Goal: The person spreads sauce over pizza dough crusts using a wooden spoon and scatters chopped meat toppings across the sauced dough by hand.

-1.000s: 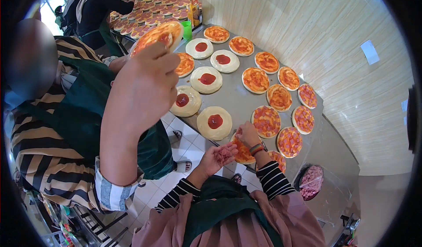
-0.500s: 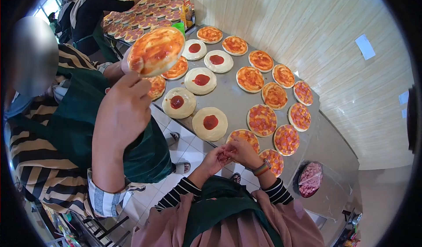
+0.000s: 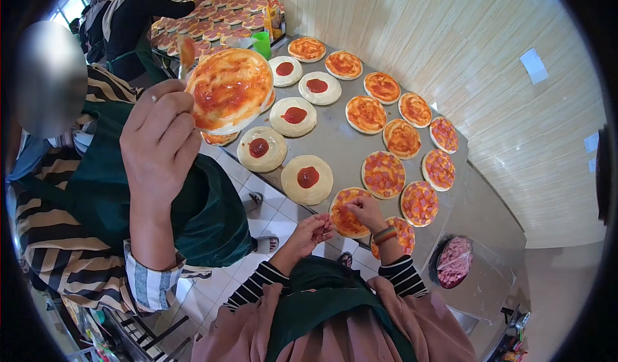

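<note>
My left hand (image 3: 311,233) is curled at the table's front edge, with pinkish diced meat partly showing in its fingers. Over a sauced pizza base (image 3: 346,219) hovers my right hand (image 3: 365,211), its fingers pinched together and pointing down; what they hold is too small to make out. Some meat pieces lie on the far part of that base. Beside my right wrist is a pizza topped with diced meat (image 3: 400,234), partly covered by the arm. A dark bowl of diced meat (image 3: 454,262) stands to the right, with clear plastic over part of it.
Several dough rounds with a sauce blob (image 3: 308,177) and several sauced bases (image 3: 367,114) cover the metal table (image 3: 335,127). At left, a co-worker's hand (image 3: 161,136) is near a raised sauced base (image 3: 230,90). Another person works at a back table of topped pizzas (image 3: 219,20).
My hands have moved apart; the right went up and right over the sauced base, while the left stayed near the edge. The co-worker's hand moved left and the raised base turned toward me.
</note>
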Tool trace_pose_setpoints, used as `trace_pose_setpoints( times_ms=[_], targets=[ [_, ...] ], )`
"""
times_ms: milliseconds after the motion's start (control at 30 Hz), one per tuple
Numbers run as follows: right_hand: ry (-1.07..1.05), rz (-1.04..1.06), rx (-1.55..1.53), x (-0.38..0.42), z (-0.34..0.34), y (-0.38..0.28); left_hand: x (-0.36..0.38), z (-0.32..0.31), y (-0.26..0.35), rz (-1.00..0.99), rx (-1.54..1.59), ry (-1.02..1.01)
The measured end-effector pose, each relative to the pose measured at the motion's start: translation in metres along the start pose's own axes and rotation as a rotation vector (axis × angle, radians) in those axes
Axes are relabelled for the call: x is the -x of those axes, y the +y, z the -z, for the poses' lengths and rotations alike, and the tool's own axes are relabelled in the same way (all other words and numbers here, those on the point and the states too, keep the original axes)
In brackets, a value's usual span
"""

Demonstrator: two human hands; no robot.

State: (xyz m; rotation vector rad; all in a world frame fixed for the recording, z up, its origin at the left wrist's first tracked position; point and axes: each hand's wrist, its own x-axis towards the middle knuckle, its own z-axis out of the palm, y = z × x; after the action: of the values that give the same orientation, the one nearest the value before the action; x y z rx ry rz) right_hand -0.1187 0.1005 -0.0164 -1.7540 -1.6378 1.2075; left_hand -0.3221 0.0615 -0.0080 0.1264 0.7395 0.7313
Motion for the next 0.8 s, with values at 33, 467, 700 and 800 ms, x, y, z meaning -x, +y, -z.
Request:
trace_pose_setpoints(
  times_ms=[33, 467, 700, 800],
  targets=[
    [-0.002, 0.0, 0.0, -0.002, -0.003, 0.001, 0.001, 0.002, 0.0, -0.001, 0.001, 0.001],
    [-0.286, -0.124, -0.616, 0.015, 0.006, -0.048, -0.013, 0.004, 0.0, 0.025, -0.012, -0.028],
    [-0.151, -0.137, -0.66, 0.019, 0.001, -0.04, -0.014, 0.003, -0.002, -0.016, -0.009, -0.009],
    [0.104, 0.052, -0.368, 0.004, -0.009, -0.013, -0.014, 0.009, -0.005, -0.053, 0.039, 0.012]
  ],
)
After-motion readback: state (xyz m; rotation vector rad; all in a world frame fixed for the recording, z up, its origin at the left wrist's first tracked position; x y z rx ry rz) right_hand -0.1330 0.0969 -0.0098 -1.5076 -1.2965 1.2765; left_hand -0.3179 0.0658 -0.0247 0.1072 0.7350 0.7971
